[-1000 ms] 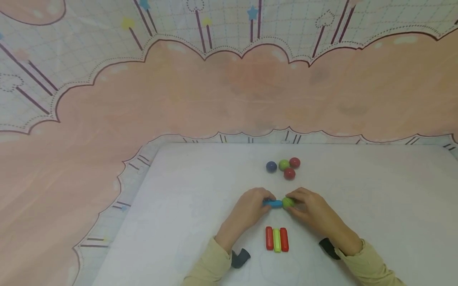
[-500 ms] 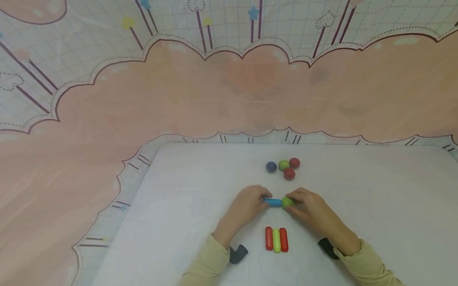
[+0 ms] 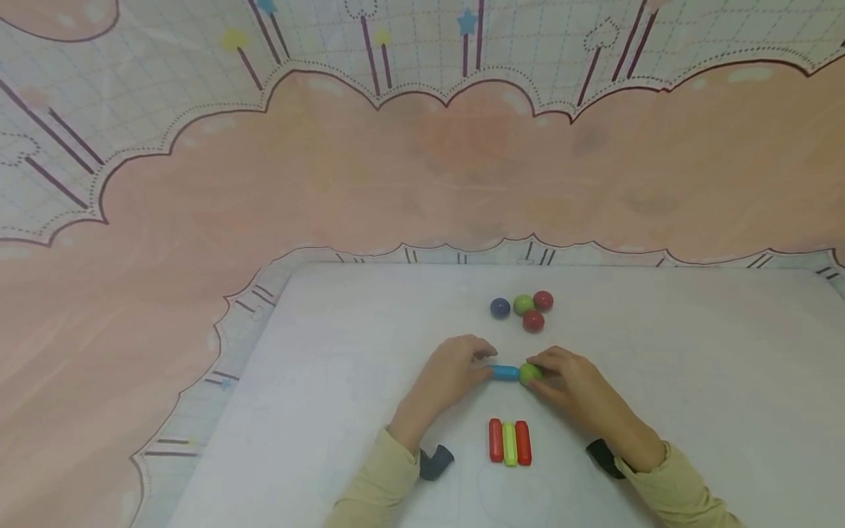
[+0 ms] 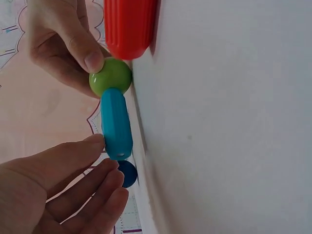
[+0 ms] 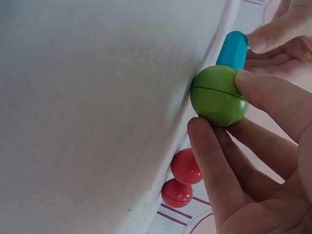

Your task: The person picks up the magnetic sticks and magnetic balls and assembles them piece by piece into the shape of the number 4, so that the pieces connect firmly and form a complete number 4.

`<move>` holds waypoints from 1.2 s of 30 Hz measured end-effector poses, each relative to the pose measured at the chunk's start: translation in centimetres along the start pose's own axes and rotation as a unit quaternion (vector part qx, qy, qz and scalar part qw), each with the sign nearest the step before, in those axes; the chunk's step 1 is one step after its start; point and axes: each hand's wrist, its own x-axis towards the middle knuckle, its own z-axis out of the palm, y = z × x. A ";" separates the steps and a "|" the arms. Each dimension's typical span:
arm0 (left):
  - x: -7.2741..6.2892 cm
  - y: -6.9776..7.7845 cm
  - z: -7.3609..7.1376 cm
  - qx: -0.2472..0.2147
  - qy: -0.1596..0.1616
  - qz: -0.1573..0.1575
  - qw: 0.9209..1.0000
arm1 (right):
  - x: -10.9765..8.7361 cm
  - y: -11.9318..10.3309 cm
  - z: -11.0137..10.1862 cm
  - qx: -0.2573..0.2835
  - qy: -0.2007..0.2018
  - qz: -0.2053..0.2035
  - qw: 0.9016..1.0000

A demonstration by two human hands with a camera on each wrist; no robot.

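In the head view my right hand (image 3: 574, 381) pinches a green ball (image 3: 530, 373) between thumb and fingers. A blue ribbed rod (image 3: 505, 372) points left from that ball, its end meeting the ball's surface. My left hand (image 3: 452, 374) is at the rod's free end, thumb tip right at its side and the other fingers spread away from it. The left wrist view shows the gap between these fingers and the blue rod (image 4: 117, 124). The right wrist view shows a seam round the green ball (image 5: 219, 96), with the thumb above and fingertips below.
Beyond the hands lie a dark blue ball (image 3: 500, 308), another green ball (image 3: 524, 304) and two red balls (image 3: 533, 320). Nearer me, a yellow-green rod (image 3: 510, 444) lies between two red rods (image 3: 496, 440). All rest on a white table (image 3: 356, 323). Black straps (image 3: 436, 463) hang at both wrists.
The left hand's fingers have loosened from the blue rod and drawn back up and left, baring more of it. My right hand keeps its pinch on the green ball, almost still.
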 end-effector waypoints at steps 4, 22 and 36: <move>0.3 -0.2 -0.4 -0.012 0.013 -0.012 1.000 | 0.0 0.1 0.0 0.002 -0.004 0.002 1.000; 3.9 -0.8 -0.7 -0.028 0.079 0.011 0.996 | 0.1 0.1 0.0 0.002 -0.017 0.020 1.000; 6.2 -0.6 -0.6 -0.018 0.098 0.007 0.995 | 0.2 0.1 -0.1 0.006 -0.023 0.016 1.000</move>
